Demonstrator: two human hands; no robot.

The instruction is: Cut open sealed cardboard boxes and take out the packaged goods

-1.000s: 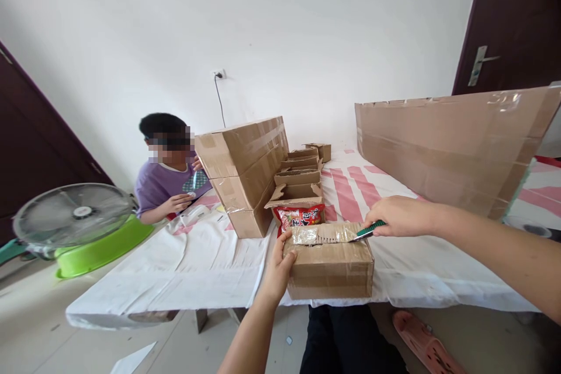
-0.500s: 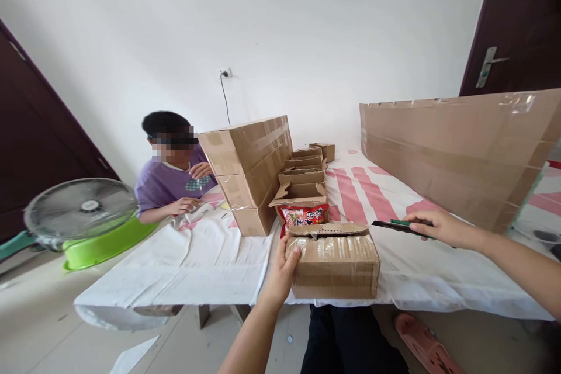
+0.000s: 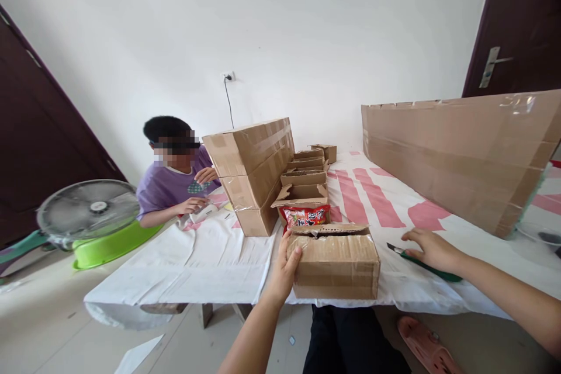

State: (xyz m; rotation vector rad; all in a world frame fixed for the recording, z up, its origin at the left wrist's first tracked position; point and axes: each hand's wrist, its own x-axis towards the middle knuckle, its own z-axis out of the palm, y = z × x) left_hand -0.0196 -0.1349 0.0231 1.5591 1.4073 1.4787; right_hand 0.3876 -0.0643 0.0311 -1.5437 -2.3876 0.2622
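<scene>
A small cardboard box stands at the table's near edge, its top flap partly raised over a dark gap. My left hand grips its left end, thumb on the front corner; the fingertips behind are hidden. To the right of the box, a green utility knife lies on the cloth with its blade out, pointing left. My right hand is just above the handle, fingers stretched and apart, holding nothing. A red snack packet with white lettering leans directly behind the box.
Several open cardboard boxes run in a row toward the wall, beside stacked long cartons. A large carton stands at right. Another person sits at left, near a fan and a green basin.
My right hand has let go of the utility knife, which now lies on the cloth beside the box. My left hand keeps its hold. The view has shifted slightly.
</scene>
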